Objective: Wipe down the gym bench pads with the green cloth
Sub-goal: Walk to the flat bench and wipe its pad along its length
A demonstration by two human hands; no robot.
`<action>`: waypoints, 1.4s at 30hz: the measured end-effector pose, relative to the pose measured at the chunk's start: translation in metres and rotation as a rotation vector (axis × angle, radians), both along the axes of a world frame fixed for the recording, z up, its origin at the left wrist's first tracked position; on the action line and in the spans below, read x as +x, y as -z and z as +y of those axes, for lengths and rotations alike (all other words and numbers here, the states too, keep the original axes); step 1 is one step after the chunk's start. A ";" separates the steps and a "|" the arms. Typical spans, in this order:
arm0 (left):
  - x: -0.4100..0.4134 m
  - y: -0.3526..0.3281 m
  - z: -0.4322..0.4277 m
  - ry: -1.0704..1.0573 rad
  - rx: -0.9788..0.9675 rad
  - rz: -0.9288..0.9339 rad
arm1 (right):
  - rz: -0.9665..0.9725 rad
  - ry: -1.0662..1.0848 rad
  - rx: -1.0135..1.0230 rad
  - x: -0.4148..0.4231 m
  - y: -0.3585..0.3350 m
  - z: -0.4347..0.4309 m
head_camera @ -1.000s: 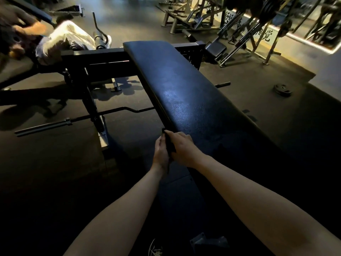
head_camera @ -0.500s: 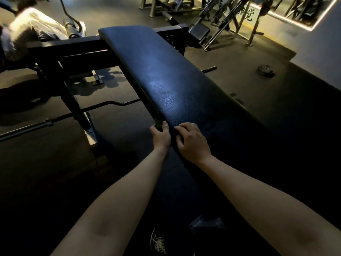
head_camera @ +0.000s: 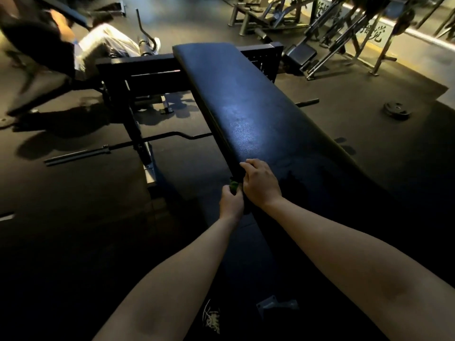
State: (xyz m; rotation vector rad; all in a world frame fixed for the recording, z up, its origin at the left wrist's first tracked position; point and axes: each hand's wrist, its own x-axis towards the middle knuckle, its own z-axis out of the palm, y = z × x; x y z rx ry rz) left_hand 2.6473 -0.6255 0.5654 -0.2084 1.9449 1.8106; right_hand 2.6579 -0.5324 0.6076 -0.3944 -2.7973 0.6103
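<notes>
The green cloth (head_camera: 233, 186) shows only as a small dim scrap at the left edge of the bench pad (head_camera: 248, 112), pinched in the closed fingers of the left hand (head_camera: 231, 202). The right hand (head_camera: 260, 183) rests on that edge, fingers curled over it; whether it touches the cloth cannot be made out.

bench pad (head_camera: 246, 107): black, pebbled | cloth (head_camera: 233, 186): green | floor (head_camera: 73, 193): dark
</notes>
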 end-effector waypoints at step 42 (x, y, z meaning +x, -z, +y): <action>0.005 -0.042 0.078 0.311 -0.953 0.520 | -0.130 0.150 0.084 0.018 -0.009 0.210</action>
